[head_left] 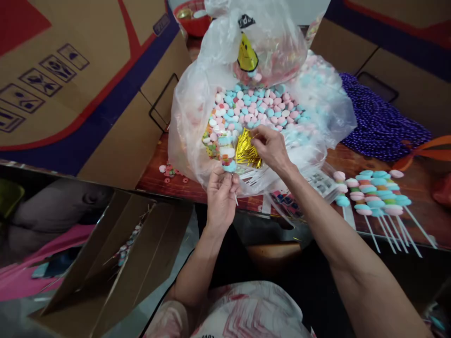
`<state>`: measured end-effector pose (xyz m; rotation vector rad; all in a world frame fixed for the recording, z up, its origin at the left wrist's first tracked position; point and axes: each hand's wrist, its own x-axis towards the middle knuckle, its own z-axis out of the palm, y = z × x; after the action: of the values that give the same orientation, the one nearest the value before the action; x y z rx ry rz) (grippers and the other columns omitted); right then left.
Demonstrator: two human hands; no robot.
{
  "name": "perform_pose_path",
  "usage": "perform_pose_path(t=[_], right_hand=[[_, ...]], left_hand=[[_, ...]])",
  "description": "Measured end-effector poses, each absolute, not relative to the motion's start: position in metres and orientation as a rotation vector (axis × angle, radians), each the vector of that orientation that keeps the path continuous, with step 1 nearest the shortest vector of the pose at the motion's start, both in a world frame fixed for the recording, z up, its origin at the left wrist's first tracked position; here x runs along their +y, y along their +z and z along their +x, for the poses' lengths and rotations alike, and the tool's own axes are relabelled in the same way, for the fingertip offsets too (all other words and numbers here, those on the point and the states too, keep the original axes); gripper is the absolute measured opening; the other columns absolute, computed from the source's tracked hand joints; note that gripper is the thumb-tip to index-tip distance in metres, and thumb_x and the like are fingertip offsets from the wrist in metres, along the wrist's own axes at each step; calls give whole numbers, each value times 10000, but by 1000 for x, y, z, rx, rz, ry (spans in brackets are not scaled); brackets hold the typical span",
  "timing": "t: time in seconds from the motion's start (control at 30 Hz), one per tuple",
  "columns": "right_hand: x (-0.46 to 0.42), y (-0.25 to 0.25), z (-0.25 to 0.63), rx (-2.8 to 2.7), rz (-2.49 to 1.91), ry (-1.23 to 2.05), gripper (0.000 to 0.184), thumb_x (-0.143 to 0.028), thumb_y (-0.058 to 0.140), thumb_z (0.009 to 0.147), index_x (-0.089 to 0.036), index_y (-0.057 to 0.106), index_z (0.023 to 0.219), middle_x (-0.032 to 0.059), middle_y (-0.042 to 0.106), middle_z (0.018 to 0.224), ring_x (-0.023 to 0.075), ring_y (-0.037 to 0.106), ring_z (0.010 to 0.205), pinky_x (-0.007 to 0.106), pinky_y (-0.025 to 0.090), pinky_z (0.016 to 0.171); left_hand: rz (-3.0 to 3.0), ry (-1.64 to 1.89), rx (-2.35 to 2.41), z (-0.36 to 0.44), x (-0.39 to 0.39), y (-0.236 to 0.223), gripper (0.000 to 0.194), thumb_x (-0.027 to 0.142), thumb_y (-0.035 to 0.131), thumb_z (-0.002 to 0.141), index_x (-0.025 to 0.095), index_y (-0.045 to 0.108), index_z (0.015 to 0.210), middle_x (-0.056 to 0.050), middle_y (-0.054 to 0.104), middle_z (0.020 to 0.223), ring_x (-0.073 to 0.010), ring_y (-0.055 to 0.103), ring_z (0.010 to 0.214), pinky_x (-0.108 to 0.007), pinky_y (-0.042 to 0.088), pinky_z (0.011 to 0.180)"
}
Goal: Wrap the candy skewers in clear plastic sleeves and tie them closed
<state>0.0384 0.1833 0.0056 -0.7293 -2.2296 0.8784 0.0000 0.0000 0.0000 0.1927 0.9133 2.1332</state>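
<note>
My left hand (221,193) is closed on the white stick of a candy skewer (227,152), which stands upright with pink, white and blue sweets stacked on it. My right hand (269,146) reaches into a large clear plastic bag (197,117) full of pink, blue and white round candies (255,105). Its fingers pinch at a bundle of gold twist ties (246,150) lying at the bag's front edge, right beside the skewer.
Several finished candy skewers (375,195) lie in a row on the wooden table (355,162) at the right. A heap of purple beads (377,122) sits behind them. Cardboard boxes (81,84) stand at left; an open box (116,263) is below. A red bowl (193,19) is behind the bag.
</note>
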Motion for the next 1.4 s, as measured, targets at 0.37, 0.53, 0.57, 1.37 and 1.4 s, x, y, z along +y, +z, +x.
perform_pose_path(t=[0.37,0.53,0.57,1.37,1.4], right_hand=[[137,21,87,-1391,-666,1683,212,-257,768,739,-203,565,762,-56,617,645,82,588,519,199,453,493],[83,12,106,-1188,-732,1700,291,-333,811,739,-225,616,927,-67,656,667,98,633,551,223,536,569],[76,10,108,-1179,-757,1627,254,-325,800,754,-223,628,911,-60,664,680,102,636,567,229,540,582],[67,-2,198,-1496,-740,1550,179,-328,737,849,-205,620,792,-10,570,783,140,534,741,264,453,679],[68,0,204,-1547,-728,1540,178,-326,737,849,-205,617,798,-10,561,782,141,528,735,265,450,671]], left_hand=[[208,2115,1043,12,16,-3,336,261,793,744,215,483,869,62,597,655,-27,364,471,-151,265,475],[249,2041,1036,32,24,-2,387,281,795,711,229,445,867,75,607,650,-29,391,466,-148,252,475],[262,2015,1032,36,24,-2,380,279,790,711,229,447,865,72,612,656,-32,403,472,-149,255,476],[229,1256,528,59,11,11,369,317,872,702,163,556,814,107,332,537,-16,94,444,-109,72,377],[230,1185,495,59,10,12,387,333,878,693,164,549,808,113,313,533,-18,81,447,-112,67,371]])
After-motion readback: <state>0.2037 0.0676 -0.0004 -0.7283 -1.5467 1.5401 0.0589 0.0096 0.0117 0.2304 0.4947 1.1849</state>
